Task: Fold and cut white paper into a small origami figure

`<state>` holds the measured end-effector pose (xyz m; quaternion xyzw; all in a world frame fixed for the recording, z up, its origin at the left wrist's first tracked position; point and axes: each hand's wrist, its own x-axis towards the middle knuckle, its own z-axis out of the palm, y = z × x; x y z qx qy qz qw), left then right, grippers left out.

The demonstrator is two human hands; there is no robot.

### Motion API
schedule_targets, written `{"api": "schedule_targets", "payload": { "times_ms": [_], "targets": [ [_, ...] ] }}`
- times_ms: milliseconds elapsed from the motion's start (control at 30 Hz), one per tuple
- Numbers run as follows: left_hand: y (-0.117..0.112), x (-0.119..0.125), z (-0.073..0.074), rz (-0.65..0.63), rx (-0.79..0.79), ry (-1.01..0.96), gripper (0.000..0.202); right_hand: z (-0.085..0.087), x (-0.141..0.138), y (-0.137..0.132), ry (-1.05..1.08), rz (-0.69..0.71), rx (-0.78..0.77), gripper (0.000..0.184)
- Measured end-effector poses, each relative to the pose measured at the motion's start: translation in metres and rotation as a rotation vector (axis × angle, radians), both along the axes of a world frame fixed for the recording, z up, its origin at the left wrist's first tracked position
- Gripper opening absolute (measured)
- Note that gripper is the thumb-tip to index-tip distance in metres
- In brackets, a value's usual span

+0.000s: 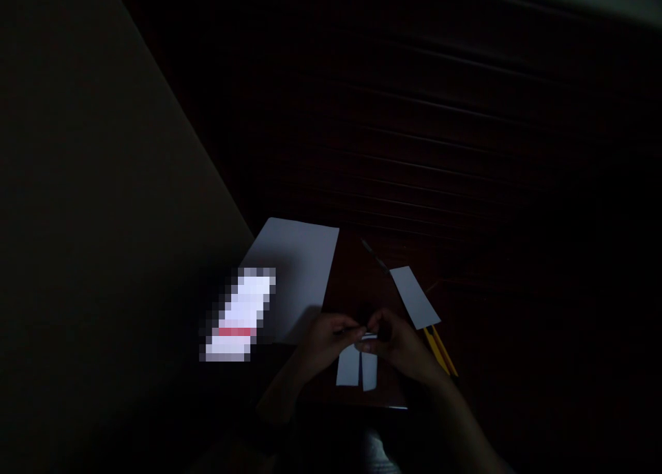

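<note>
The scene is very dark. My left hand (323, 343) and my right hand (400, 343) meet over a dark wooden table (465, 184), and both pinch a small white piece of paper (368, 337) between their fingertips. Two narrow white paper strips (356, 369) show just below the hands; whether they hang from the held piece or lie on the table I cannot tell.
A large white sheet (297, 267) lies to the left of the hands, with a blurred white and red thing (238, 315) at its left edge. A white paper strip (414, 296), a dark pen (375, 257) and yellow-handled scissors (439, 350) lie to the right. A pale wall (77, 219) rises on the left.
</note>
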<state>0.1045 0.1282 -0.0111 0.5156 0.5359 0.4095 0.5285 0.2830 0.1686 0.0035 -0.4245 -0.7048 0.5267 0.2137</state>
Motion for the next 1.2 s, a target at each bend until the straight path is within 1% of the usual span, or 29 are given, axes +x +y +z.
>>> {"api": "schedule_targets", "payload": {
  "times_ms": [133, 200, 267, 333, 433, 500, 567, 633, 767, 833, 933, 1100, 1200],
  "targets": [
    [0.000, 0.001, -0.001, -0.029, -0.003, 0.017, 0.023, -0.003, -0.001, 0.000, 0.000, 0.011, -0.002, 0.028],
    [0.000, 0.002, -0.001, -0.045, 0.000, 0.011, 0.021, -0.005, -0.002, 0.000, 0.010, -0.012, 0.002, 0.025],
    [0.000, 0.001, -0.002, -0.029, 0.015, 0.028, 0.019, -0.005, -0.003, 0.000, 0.022, -0.045, 0.009, 0.024],
    [0.001, 0.001, -0.004, 0.036, 0.039, 0.060, 0.018, -0.002, -0.005, -0.001, 0.049, -0.068, 0.028, 0.026],
    [0.004, 0.000, -0.005, 0.189, 0.064, 0.110, 0.021, 0.005, -0.006, -0.003, 0.106, -0.047, 0.024, 0.039],
    [0.005, 0.000, -0.007, 0.283, 0.053, 0.133, 0.023, 0.008, -0.007, -0.005, 0.128, -0.032, -0.042, 0.045],
    [0.006, 0.000, -0.008, 0.332, 0.046, 0.134, 0.025, 0.008, -0.009, -0.006, 0.135, -0.042, -0.126, 0.047],
    [0.006, 0.001, -0.008, 0.339, 0.057, 0.124, 0.025, 0.006, -0.011, -0.008, 0.139, -0.064, -0.172, 0.048],
    [0.004, 0.001, -0.005, 0.326, 0.081, 0.127, 0.024, 0.005, -0.014, -0.010, 0.167, -0.077, -0.185, 0.047],
    [0.004, 0.002, -0.003, 0.318, 0.088, 0.145, 0.023, 0.004, -0.015, -0.010, 0.181, -0.093, -0.153, 0.040],
    [0.005, 0.002, 0.000, 0.314, 0.102, 0.173, 0.022, 0.002, -0.016, -0.011, 0.169, -0.141, -0.047, 0.030],
    [0.004, 0.002, 0.002, 0.284, 0.120, 0.187, 0.023, 0.001, -0.017, -0.012, 0.135, -0.169, 0.024, 0.026],
    [0.003, 0.002, 0.001, 0.286, 0.090, 0.169, 0.024, 0.004, -0.017, -0.013, 0.140, -0.165, 0.035, 0.025]
  ]
}}
